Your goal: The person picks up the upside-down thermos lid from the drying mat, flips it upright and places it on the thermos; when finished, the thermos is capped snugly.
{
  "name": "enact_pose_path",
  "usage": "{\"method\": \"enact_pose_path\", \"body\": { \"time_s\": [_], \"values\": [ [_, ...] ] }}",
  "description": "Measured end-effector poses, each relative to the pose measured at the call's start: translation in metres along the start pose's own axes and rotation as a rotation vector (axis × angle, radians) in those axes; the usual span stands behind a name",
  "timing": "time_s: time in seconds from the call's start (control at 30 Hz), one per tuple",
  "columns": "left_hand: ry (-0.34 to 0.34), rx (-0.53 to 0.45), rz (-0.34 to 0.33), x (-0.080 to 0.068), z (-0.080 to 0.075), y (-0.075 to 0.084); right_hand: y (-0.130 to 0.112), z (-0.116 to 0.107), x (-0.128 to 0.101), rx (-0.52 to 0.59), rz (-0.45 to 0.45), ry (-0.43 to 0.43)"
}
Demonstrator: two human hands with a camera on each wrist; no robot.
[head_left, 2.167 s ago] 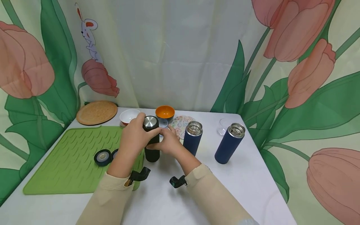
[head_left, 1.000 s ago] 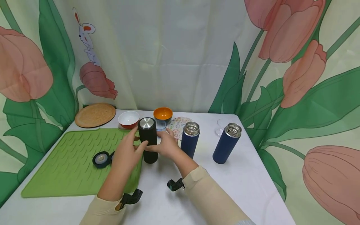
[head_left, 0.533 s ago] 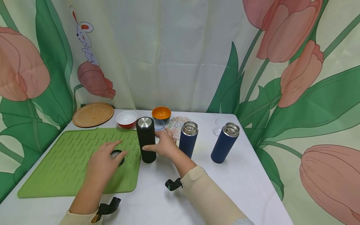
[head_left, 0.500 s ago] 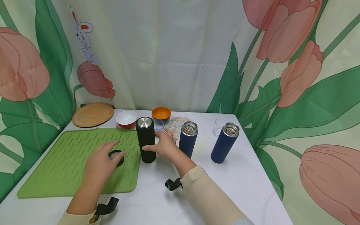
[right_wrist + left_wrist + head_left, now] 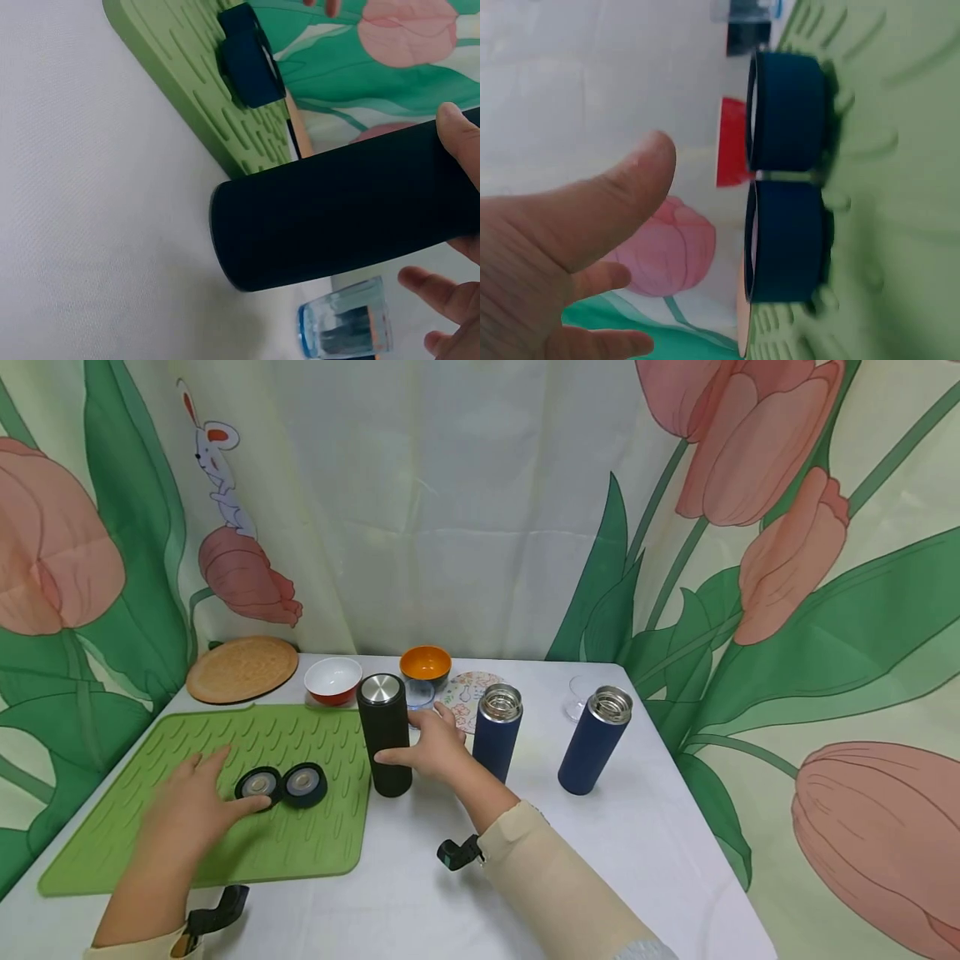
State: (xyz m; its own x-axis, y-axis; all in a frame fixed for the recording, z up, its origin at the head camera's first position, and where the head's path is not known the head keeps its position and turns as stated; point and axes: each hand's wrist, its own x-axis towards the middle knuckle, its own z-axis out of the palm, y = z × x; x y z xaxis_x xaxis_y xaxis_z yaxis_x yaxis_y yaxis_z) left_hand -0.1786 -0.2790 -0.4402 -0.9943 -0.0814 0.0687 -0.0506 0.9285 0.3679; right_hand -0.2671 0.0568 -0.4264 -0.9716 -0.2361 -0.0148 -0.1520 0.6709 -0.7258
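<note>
A black bottle [image 5: 384, 735] with a steel cap stands at the right edge of the green mat [image 5: 150, 827]. My right hand [image 5: 420, 747] grips its side, thumb in front and fingers behind. In the right wrist view the black bottle [image 5: 337, 210] fills the middle, with my thumb [image 5: 461, 142] on it. Two dark blue lids [image 5: 258, 785] [image 5: 303, 783] lie side by side on the mat. My left hand [image 5: 206, 793] lies flat beside the left lid, fingers straight. In the left wrist view the lids [image 5: 787, 109] [image 5: 787, 240] sit just past my thumb [image 5: 615, 202], with a gap. Two uncapped blue bottles [image 5: 495, 731] [image 5: 595, 739] stand to the right.
Along the back of the white table [image 5: 600, 860] are a round wooden board [image 5: 242, 668], a white and red bowl [image 5: 333, 679], an orange bowl [image 5: 425, 664], a patterned coaster [image 5: 472, 689] and a clear glass [image 5: 579, 697]. A small glass [image 5: 345, 330] stands behind the black bottle.
My left hand let go of the black bottle and moved left and down over the mat to the lids. The right hand has stayed on the bottle.
</note>
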Motion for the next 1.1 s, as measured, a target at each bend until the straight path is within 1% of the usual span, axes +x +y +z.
{"method": "enact_pose_path", "body": {
  "time_s": [0.13,0.3,0.4,0.6,0.77,1.1],
  "values": [
    [-0.061,0.031,-0.010,0.005,-0.002,-0.012,0.000,0.000,0.000,-0.012,0.002,0.002],
    [-0.154,0.057,-0.014,0.012,0.003,-0.015,-0.001,0.000,-0.001,-0.015,0.000,-0.001],
    [-0.184,0.086,-0.013,0.014,0.007,-0.016,-0.001,-0.001,-0.001,-0.008,-0.005,-0.008],
    [-0.203,0.145,-0.004,0.020,0.011,-0.015,0.000,-0.002,-0.001,-0.021,0.009,-0.006],
    [-0.202,0.153,-0.012,0.022,0.012,-0.014,-0.001,-0.001,-0.001,-0.027,0.000,0.004],
    [-0.225,0.159,-0.022,0.021,0.015,-0.013,-0.004,0.001,-0.003,-0.024,0.015,0.013]
  ]
}}
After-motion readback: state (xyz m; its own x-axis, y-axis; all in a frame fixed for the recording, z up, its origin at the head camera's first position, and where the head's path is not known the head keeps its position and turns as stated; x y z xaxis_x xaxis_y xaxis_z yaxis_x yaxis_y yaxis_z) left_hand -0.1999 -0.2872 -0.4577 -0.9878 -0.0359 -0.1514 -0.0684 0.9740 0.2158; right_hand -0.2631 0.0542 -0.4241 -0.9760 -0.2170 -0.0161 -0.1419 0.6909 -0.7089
